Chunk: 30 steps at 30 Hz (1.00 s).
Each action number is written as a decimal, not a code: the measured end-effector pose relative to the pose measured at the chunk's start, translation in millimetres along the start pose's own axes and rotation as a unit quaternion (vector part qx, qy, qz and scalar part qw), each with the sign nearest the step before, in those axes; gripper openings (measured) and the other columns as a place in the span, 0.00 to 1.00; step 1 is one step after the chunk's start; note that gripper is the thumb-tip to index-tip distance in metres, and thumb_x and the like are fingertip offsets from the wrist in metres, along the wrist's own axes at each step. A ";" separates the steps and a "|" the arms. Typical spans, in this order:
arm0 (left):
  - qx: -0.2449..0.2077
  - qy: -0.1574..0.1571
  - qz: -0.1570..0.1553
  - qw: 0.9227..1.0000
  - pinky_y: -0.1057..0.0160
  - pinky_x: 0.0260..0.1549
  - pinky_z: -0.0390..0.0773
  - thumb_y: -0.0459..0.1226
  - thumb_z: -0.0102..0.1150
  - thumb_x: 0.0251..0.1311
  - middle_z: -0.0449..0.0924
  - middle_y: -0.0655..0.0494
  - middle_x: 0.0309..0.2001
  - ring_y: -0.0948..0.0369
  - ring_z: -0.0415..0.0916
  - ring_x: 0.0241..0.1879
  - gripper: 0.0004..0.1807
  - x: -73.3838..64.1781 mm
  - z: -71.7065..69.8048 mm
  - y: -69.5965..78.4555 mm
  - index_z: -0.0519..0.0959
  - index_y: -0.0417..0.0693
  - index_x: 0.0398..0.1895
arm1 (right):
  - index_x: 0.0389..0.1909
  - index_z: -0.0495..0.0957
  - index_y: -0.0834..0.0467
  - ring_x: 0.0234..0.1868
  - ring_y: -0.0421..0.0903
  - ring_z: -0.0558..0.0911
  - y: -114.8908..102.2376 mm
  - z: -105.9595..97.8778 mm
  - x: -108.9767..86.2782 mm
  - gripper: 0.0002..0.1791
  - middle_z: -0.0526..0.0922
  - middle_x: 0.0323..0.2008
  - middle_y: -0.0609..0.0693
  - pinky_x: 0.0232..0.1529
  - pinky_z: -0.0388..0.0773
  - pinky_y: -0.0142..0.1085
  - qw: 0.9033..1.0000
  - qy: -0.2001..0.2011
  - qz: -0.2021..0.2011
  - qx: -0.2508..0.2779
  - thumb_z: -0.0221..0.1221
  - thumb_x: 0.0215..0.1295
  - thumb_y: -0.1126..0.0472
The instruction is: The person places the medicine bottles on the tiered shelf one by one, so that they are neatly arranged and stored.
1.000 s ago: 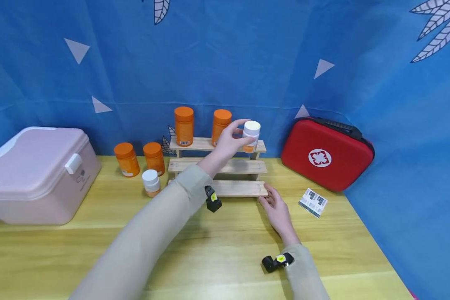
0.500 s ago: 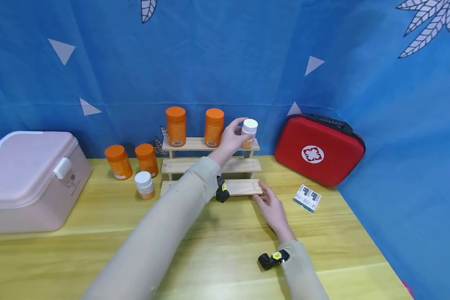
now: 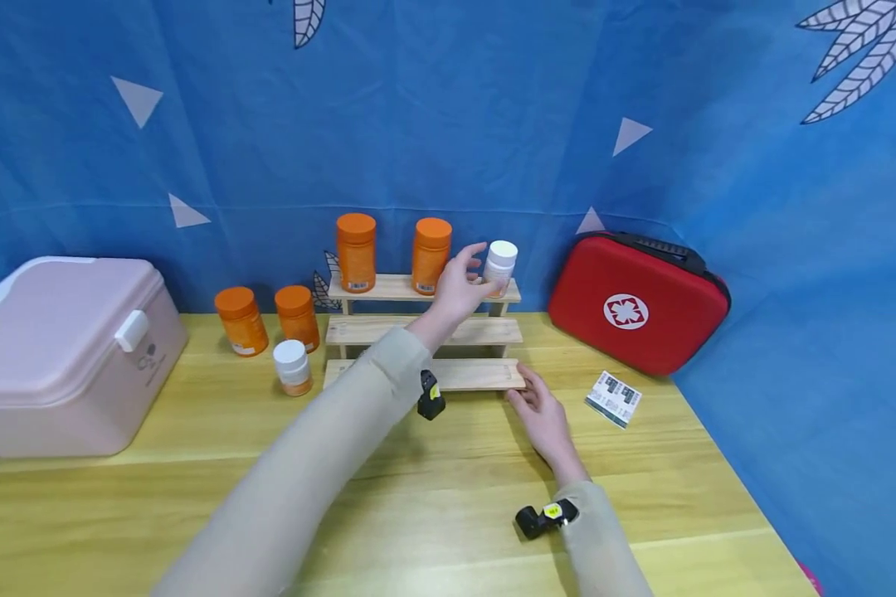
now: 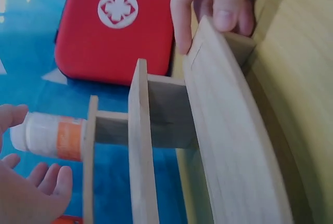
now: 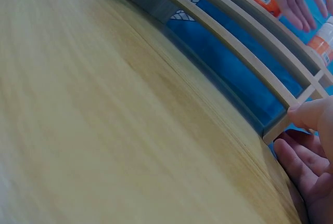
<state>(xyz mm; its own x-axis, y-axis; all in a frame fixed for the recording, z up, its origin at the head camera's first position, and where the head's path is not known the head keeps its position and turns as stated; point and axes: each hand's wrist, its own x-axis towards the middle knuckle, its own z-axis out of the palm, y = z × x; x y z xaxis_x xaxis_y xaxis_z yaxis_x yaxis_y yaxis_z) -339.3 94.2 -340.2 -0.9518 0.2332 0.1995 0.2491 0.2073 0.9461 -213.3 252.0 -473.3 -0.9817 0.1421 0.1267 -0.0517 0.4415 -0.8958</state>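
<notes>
A white-capped pill bottle (image 3: 499,267) with an orange lower band stands upright at the right end of the top step of a three-tier wooden shelf rack (image 3: 426,330). Just beside it is my left hand (image 3: 455,292), its fingers spread and apart from the bottle in the left wrist view. Two orange bottles (image 3: 356,255) share that top step to the left. At the bottom step's right end, my right hand (image 3: 543,416) grips the board's corner between thumb and fingers, as the right wrist view shows the thumb (image 5: 307,114) against the wood.
Left of the rack, two more orange bottles (image 3: 241,323) and a second white-capped bottle (image 3: 293,367) stand on the wooden table (image 3: 448,497). A pink lidded box (image 3: 75,356) sits at far left. To the right are a red first-aid case (image 3: 640,303) and a printed card (image 3: 613,399).
The white-capped bottle came down onto the top step, and my left hand let go, drawing slightly back to the left. My right hand stays on the bottom step's corner.
</notes>
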 end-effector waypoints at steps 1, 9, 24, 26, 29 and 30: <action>0.002 -0.008 0.009 1.000 0.57 0.52 0.74 0.35 0.67 0.57 0.70 0.46 0.59 0.50 0.71 0.54 0.35 -5.4 -1.9 0.7 0.65 0.52 0.68 | 0.69 0.64 0.53 0.53 0.54 0.78 0.1 -0.1 -0.1 0.29 0.76 0.55 0.61 0.54 0.73 0.46 1.000 0.000 0.000 0.000 0.57 0.68 0.61; 0.020 -0.098 0.082 0.992 0.56 0.50 0.74 0.36 0.66 0.58 0.75 0.48 0.54 0.52 0.74 0.50 0.29 -58.9 -29.0 3.8 0.71 0.49 0.63 | 0.69 0.64 0.52 0.54 0.55 0.77 1.3 -1.2 -0.9 0.28 0.75 0.57 0.61 0.55 0.73 0.46 1.000 -0.001 0.006 -0.012 0.57 0.69 0.61; 0.101 -0.026 0.112 0.988 0.50 0.54 0.71 0.35 0.66 0.58 0.75 0.48 0.55 0.52 0.73 0.51 0.26 -137.7 -122.6 -35.8 0.74 0.46 0.61 | 0.69 0.63 0.54 0.52 0.51 0.77 -2.2 -3.4 0.9 0.28 0.74 0.58 0.57 0.54 0.73 0.43 1.000 -0.003 0.004 -0.007 0.56 0.69 0.62; 0.096 0.002 0.108 0.990 0.48 0.53 0.70 0.34 0.66 0.57 0.74 0.47 0.54 0.49 0.73 0.51 0.26 -144.3 -134.9 -40.8 0.73 0.44 0.61 | 0.69 0.63 0.54 0.52 0.51 0.76 -2.1 -3.2 1.3 0.29 0.73 0.59 0.57 0.54 0.73 0.43 1.000 -0.005 0.003 -0.004 0.56 0.68 0.62; 0.111 0.046 0.109 0.987 0.45 0.51 0.70 0.34 0.66 0.57 0.74 0.44 0.52 0.47 0.72 0.50 0.25 -150.4 -153.5 -46.0 0.74 0.41 0.59 | 0.69 0.63 0.55 0.52 0.51 0.77 -1.2 -2.3 1.9 0.29 0.74 0.59 0.58 0.54 0.73 0.43 1.000 -0.009 0.004 -0.008 0.57 0.68 0.62; 0.115 0.059 0.108 0.986 0.46 0.50 0.69 0.34 0.66 0.57 0.74 0.44 0.51 0.48 0.72 0.49 0.25 -151.4 -159.6 -47.8 0.74 0.42 0.59 | 0.69 0.63 0.55 0.52 0.51 0.77 -1.1 -1.9 2.0 0.29 0.74 0.58 0.58 0.54 0.73 0.42 1.000 -0.009 0.005 -0.007 0.57 0.68 0.63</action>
<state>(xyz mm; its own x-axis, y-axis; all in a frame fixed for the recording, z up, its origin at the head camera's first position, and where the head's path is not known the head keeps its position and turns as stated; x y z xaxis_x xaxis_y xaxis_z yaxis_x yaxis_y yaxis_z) -235.8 -102.7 -374.8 -0.8826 0.1856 0.4319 0.4699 0.3775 0.7979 -214.9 253.5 -471.3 -0.9853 0.1307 0.1104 -0.0399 0.4518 -0.8912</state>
